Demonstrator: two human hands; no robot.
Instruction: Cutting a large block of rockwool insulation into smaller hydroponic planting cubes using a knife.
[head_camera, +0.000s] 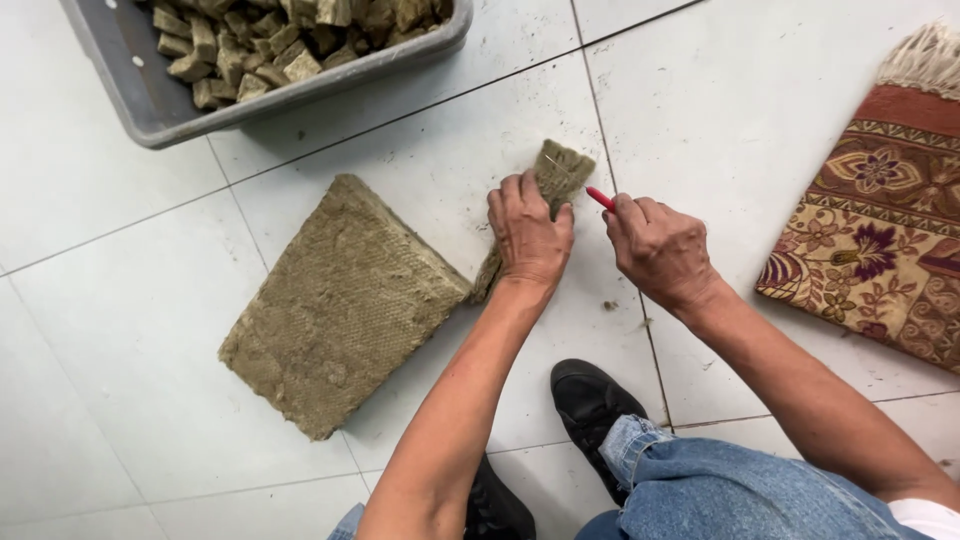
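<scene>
Left hand (528, 235) pins fibrous strip (548, 195), right hand (660, 248) closed on red-handled cutter (600, 198) just beside that grip; a slip risks nicking fingers.

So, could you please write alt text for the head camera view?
A left hand presses a fibrous strip on white floor tiles while the right hand holds a red-handled tool beside it. A larger slab, grey bin and patterned rug lie nearby.

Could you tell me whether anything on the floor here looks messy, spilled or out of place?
Only small things: dark crumbs lie scattered on the white tiles near the right hand, and the fibrous slab has ragged, crumbling edges. The grey bin holds its cut pieces without spilling.
</scene>
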